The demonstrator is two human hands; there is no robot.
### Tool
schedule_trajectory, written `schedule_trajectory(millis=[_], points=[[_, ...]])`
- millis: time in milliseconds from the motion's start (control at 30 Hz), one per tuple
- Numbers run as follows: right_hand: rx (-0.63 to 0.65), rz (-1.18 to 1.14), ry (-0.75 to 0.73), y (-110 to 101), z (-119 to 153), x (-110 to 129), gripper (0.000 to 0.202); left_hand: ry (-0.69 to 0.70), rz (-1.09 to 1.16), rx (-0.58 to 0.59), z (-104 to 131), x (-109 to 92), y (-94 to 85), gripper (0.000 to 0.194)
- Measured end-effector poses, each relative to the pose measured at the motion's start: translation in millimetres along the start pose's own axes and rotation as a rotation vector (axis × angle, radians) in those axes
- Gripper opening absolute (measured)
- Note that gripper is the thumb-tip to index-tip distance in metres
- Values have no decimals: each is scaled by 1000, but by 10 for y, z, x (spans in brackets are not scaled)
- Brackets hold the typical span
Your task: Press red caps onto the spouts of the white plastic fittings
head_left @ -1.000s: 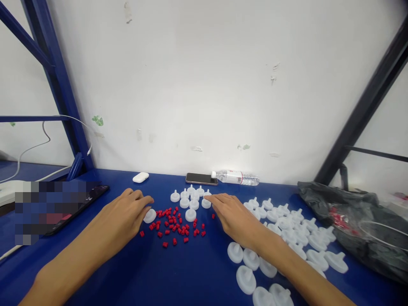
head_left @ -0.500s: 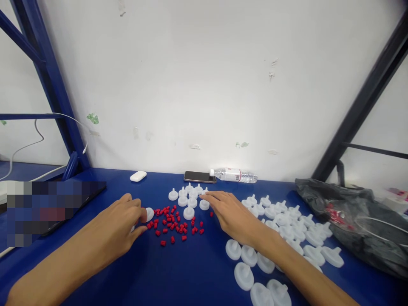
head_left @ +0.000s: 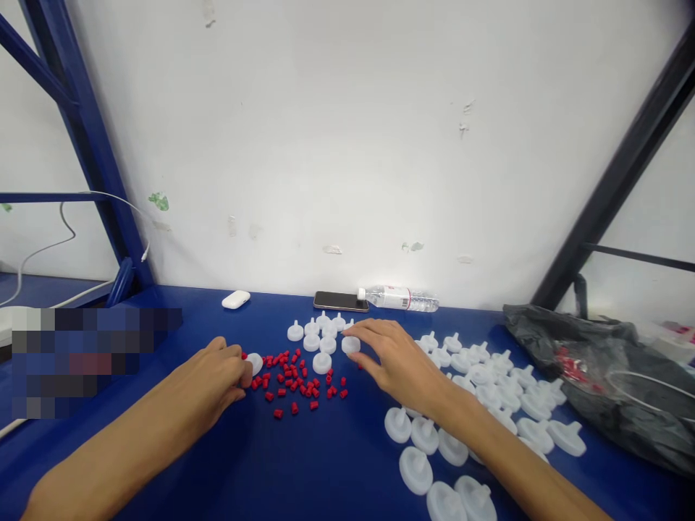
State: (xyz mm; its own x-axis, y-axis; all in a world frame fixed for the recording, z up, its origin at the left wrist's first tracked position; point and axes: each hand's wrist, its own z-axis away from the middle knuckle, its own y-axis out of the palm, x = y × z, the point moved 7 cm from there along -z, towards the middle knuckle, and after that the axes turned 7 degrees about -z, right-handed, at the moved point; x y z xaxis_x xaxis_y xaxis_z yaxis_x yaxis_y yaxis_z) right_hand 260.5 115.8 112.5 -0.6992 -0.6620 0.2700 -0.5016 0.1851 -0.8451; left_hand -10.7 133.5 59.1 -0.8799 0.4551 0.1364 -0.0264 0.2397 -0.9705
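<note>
The curled fingers of my left hand (head_left: 225,376) are closed on a white disc (head_left: 254,364) at the left edge of the scattered red caps (head_left: 293,373). A bit of red shows by its fingertips. My right hand (head_left: 374,349) has its thumb and fingers around another white disc (head_left: 350,345), at the right side of a small group of white stemmed discs (head_left: 327,344). Under and beyond my right forearm lie many more white discs (head_left: 415,470), most with stems upward.
Against the wall lie a white case (head_left: 235,299), a phone (head_left: 341,301) and a clear bottle (head_left: 402,298). A black plastic bag (head_left: 597,405) with red pieces sits at the right. A blurred-out object (head_left: 92,362) is on the left, near a blue frame (head_left: 92,137).
My left fingers have drawn closer together, and red now shows beside them. My right thumb has come round the white disc, which has shifted slightly up and right.
</note>
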Motion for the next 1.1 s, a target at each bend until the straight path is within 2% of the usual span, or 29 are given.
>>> schedule_trajectory(millis=[167, 333, 467, 633, 733, 833, 1100], points=[[-41, -34, 16, -65, 0, 56, 26, 0, 28, -2, 34, -60, -127, 21], [-37, -91, -27, -71, 11, 133, 24, -22, 70, -72, 58, -244, -421, 23], [-4, -132, -95, -53, 21, 225, 27, -40, 106, -137, 30, -451, -590, 30], [33, -197, -138, -53, 49, 344, 22, 173, 203, -389, 22, -824, -858, 31], [49, -246, -142, -58, 72, 410, 23, 152, 321, -558, 68, -907, -1004, 25], [63, -281, -162, -63, 88, 478, 23, 97, 420, -589, 87, -954, -1000, 21], [95, -309, -197, -53, 94, 553, 19, 104, 483, -559, 109, -1029, -905, 18]])
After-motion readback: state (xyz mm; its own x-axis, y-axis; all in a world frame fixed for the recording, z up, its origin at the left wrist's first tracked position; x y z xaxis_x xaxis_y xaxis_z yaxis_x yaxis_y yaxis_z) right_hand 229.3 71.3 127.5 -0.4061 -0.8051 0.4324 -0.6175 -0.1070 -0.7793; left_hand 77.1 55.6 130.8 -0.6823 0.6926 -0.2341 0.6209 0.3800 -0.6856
